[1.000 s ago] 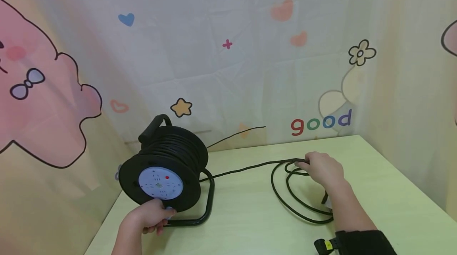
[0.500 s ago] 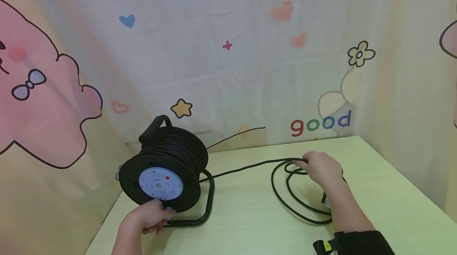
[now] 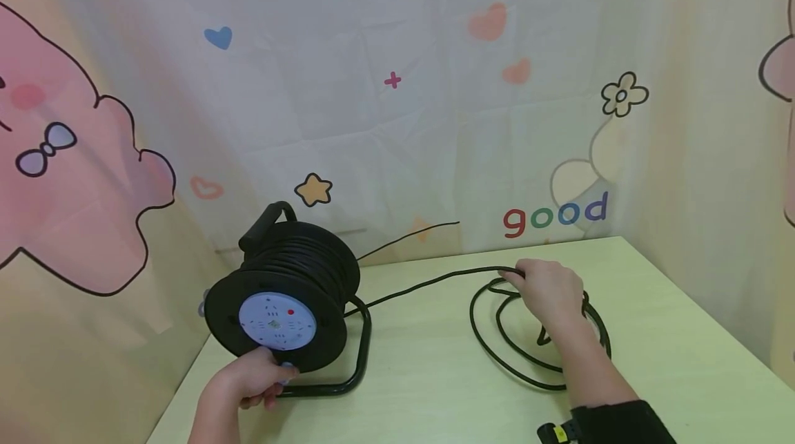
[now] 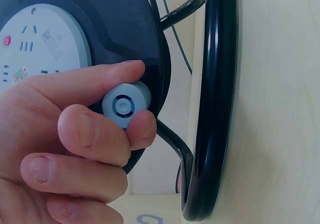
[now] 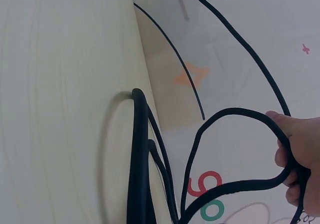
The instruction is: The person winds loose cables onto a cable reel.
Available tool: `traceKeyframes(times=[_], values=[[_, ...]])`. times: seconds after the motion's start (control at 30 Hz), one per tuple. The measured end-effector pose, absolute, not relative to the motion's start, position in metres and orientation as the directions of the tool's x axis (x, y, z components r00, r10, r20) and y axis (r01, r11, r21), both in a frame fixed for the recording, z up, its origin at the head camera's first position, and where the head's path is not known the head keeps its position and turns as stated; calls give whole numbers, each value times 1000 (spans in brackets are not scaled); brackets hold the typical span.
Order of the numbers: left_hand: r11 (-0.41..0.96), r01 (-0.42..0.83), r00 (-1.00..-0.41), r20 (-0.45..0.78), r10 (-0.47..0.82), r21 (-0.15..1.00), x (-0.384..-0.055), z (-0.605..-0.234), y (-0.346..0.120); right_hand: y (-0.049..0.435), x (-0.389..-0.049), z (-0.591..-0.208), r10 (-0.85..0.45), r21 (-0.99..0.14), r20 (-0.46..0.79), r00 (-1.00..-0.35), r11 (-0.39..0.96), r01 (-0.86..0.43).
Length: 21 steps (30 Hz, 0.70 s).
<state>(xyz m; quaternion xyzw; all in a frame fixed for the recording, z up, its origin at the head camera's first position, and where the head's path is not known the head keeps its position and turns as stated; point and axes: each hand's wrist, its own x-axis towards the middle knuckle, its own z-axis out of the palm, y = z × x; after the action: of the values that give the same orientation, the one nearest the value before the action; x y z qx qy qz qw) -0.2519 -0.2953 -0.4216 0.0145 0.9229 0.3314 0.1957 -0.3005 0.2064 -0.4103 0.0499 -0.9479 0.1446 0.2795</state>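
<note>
A black cable reel (image 3: 298,257) with a round pale socket face (image 3: 277,320) stands on its tubular metal frame (image 3: 366,347) at the table's left. My left hand (image 3: 248,376) is at the lower rim of its front disc. In the left wrist view, thumb and fingers pinch a small pale knob (image 4: 124,106) there. Out to the right, my right hand (image 3: 549,292) grips the black cable (image 3: 435,283), which runs from the reel. Loose loops of cable (image 3: 497,354) lie below that hand, partly hidden by the forearm. The right wrist view shows curled fingers (image 5: 282,156) around the cable.
The pale table (image 3: 435,375) has its back edge against a printed curtain (image 3: 385,133). A thin dark line (image 3: 404,235) shows on the curtain behind the reel. A black cuff with a small attached device (image 3: 559,433) is on the right wrist.
My right hand has moved slightly left and lifted the cable a little. More of the loops' right side shows beside the forearm. The left hand keeps its pinch on the knob.
</note>
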Motion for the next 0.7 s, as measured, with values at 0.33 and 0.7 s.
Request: traceKeyframes(times=[0.33,0.7], values=[[752,-107,-923,-346,168,650,-252,-421,-313,190,-301,-410,-10,-254,547,-837,951,-178],[706,-110,-950,-284,132,699,-257,-426,-344,165,-303,-407,-23,-261,552,-833,945,-199]])
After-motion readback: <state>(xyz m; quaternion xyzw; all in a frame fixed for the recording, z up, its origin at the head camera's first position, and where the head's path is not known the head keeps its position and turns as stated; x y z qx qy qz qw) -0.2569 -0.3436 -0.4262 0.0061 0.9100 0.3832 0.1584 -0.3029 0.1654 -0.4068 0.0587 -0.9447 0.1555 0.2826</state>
